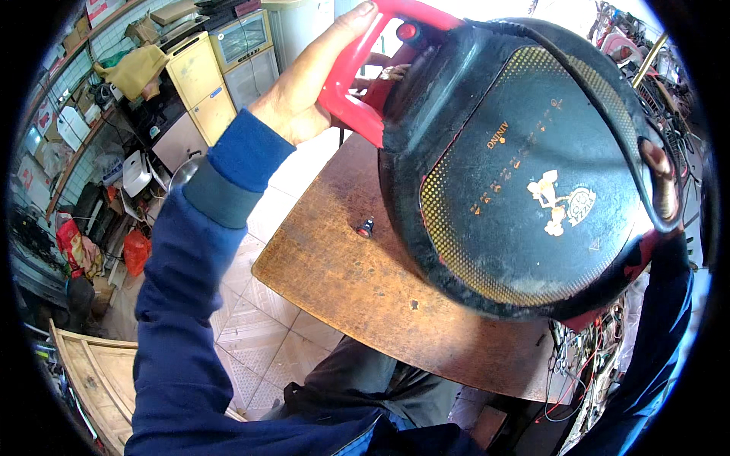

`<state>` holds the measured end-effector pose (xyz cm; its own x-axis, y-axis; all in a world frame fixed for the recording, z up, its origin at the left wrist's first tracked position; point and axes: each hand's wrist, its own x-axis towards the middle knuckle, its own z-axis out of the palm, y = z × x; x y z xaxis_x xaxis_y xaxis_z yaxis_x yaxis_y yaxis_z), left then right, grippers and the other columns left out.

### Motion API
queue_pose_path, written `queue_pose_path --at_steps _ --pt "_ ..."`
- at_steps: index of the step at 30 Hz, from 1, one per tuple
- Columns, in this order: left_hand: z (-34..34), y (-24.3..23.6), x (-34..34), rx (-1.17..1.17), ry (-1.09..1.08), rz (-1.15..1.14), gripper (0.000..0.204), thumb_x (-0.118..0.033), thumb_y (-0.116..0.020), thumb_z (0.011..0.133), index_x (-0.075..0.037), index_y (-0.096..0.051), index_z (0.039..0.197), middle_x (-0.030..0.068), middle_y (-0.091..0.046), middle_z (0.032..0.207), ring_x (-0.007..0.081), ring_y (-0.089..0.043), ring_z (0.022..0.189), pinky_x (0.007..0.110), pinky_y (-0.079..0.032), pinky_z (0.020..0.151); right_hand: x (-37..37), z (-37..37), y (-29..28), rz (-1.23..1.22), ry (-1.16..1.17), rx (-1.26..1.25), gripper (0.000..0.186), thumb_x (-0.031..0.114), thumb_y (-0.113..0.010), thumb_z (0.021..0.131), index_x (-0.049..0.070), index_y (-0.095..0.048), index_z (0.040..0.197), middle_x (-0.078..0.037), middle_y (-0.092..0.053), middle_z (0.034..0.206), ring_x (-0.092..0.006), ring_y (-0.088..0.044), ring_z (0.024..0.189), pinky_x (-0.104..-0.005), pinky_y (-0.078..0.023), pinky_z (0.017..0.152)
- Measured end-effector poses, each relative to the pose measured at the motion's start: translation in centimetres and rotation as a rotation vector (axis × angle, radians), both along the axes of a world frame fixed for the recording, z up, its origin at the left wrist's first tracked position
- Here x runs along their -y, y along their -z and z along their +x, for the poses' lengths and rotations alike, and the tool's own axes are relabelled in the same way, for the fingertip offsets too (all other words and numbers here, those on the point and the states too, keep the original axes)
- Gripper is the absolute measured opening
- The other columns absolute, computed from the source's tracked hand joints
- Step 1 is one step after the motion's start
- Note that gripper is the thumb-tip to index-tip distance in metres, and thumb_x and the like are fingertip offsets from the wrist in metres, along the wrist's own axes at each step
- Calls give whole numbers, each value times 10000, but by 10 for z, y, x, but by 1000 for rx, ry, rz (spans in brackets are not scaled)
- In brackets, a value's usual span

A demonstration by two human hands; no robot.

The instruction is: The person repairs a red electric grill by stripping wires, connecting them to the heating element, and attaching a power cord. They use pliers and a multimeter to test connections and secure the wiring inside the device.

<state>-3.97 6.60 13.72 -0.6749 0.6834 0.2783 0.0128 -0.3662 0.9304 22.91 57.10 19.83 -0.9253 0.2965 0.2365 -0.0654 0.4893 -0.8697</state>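
Note:
A round black electric baking pan (502, 220) with a red handle is held up and tilted above the wooden table (327, 266). Its lid carries a dotted gold border and a worn cartoon print. My left hand (304, 99) is closed around the red handle (357, 114) at the upper left; some of its fingers are hidden behind it. At the far right rim, my right hand (660, 178) grips the pan's edge, only partly visible. A black power cord (585, 80) crosses the lid and runs down by that hand. On the tabletop lies a small black-and-red part (366, 227).
Tangled wires (578, 365) hang by the table's right end. A wooden frame piece (84, 372) stands at lower left. Beyond the tiled floor (258, 342) are a yellow cabinet (201, 87), cluttered shelves and a red plastic bag (137, 252). My legs are under the table's near edge.

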Motion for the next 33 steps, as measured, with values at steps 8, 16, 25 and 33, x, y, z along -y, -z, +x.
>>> queue_pose_path --at_steps 8,16,25,33 --pt "-26 13 -11 138 45 -300 840 -738 -614 908 -103 -498 1445 164 -618 1251 281 -735 964 531 -653 714 -20 -44 14 116 -190 206 748 587 -557 1003 -18 -543 1442 -54 -622 1331 -154 -564 1227 -274 -395 1094" --pt "-39 32 -5 359 158 -531 871 -842 -507 892 -96 -599 1332 69 -680 1181 249 -653 1058 495 -527 901 69 -59 68 134 -145 244 572 409 -589 1056 40 -541 1491 -95 -576 1490 -202 -524 1381 -342 -393 1180" --pt "-41 41 -14 203 153 -689 925 -838 -376 936 -47 -576 1372 95 -713 1158 200 -701 927 416 -583 780 66 -57 87 36 -58 436 627 513 -500 1080 53 -532 1504 -64 -555 1518 -147 -527 1354 -281 -391 1159" --pt "-28 36 -17 -66 -220 -714 891 -831 -406 939 -29 -648 1243 103 -729 974 220 -700 812 405 -562 690 70 10 54 339 165 427 482 440 -640 1022 -11 -728 1167 -37 -693 963 -123 -605 862 -300 -502 804"
